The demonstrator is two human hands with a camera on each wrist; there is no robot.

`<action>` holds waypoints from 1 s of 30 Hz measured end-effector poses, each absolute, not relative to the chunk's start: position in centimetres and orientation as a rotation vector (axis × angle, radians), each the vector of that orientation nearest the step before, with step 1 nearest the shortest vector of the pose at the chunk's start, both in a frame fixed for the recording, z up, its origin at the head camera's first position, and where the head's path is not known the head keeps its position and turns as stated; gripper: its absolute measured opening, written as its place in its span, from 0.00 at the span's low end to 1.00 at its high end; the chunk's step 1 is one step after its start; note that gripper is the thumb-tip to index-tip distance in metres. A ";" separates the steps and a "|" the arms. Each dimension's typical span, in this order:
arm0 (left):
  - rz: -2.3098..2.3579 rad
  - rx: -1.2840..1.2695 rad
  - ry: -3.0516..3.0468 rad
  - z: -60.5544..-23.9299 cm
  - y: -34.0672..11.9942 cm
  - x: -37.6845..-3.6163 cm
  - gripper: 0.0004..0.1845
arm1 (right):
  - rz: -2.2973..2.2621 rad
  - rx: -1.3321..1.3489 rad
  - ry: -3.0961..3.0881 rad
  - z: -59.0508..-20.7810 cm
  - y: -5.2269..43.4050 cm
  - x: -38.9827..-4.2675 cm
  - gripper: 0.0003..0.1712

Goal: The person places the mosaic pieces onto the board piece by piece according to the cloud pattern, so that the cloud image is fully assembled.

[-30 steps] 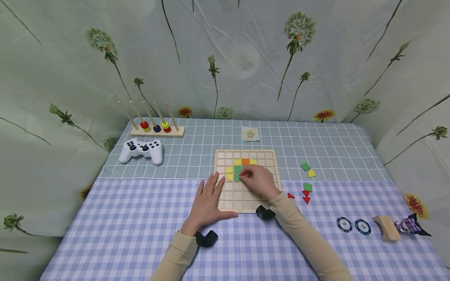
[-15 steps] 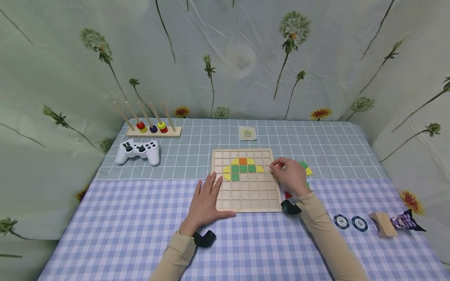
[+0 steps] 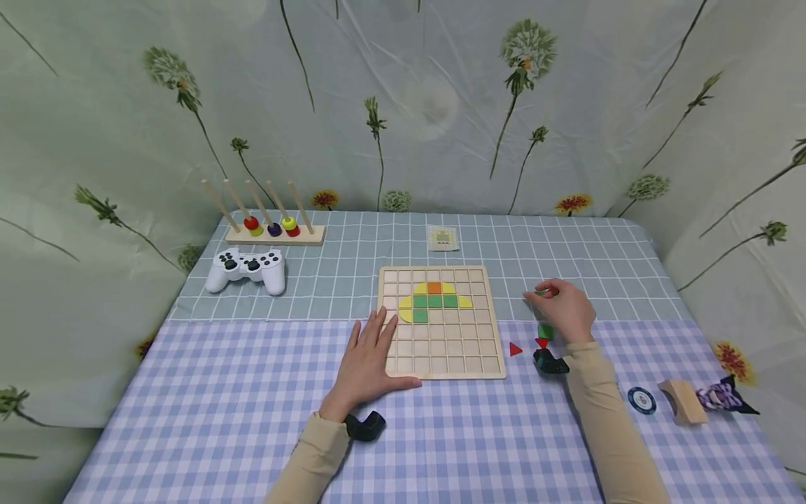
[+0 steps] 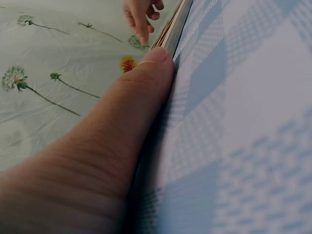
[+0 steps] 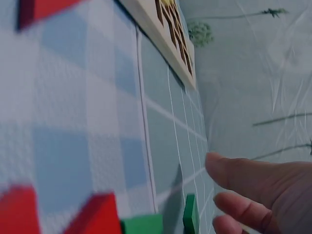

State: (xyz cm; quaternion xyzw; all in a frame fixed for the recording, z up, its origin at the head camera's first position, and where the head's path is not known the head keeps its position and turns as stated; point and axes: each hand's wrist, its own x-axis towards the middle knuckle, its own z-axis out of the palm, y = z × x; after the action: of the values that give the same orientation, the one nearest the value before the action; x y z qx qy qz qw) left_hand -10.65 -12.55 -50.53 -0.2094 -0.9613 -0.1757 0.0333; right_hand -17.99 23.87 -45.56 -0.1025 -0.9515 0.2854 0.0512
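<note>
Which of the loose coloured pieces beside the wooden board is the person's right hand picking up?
The green piece at the right hand's fingertips; the red triangles and another green piece lie untouched nearer the person.

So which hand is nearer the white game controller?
Left. The left hand rests on the board's near-left corner, below-right of the game controller; the right hand is beyond the board's right side.

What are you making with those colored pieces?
A person is filling a wooden grid board with flat colored tiles. So far an orange, green and yellow shape sits near the top of the board. The left hand lies flat on the board's left edge. The right hand is off to the right, pinching a green tile from the loose pile, where another green piece and red triangles lie on the cloth.
</note>
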 end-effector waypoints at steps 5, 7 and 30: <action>-0.556 -0.657 -2.923 -50.5 -12.6 -10.6 0.64 | 0.853 -0.412 -2.947 -45.8 24.8 -18.2 0.23; -0.554 -0.657 -2.921 -50.5 -12.6 -10.6 0.64 | 0.849 -0.424 -2.958 -45.9 24.9 -18.3 0.24; -0.549 -0.640 -2.967 -50.3 -12.5 -10.7 0.64 | 0.977 -0.285 -3.045 -45.6 24.5 -18.5 0.20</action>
State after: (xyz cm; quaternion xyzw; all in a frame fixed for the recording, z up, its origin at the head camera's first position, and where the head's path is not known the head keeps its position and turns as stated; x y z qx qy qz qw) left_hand -10.69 -12.51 -50.34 -0.2075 -0.9615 -0.1780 0.0284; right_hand -18.55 24.48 -45.56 -0.0888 -0.9479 0.3041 -0.0343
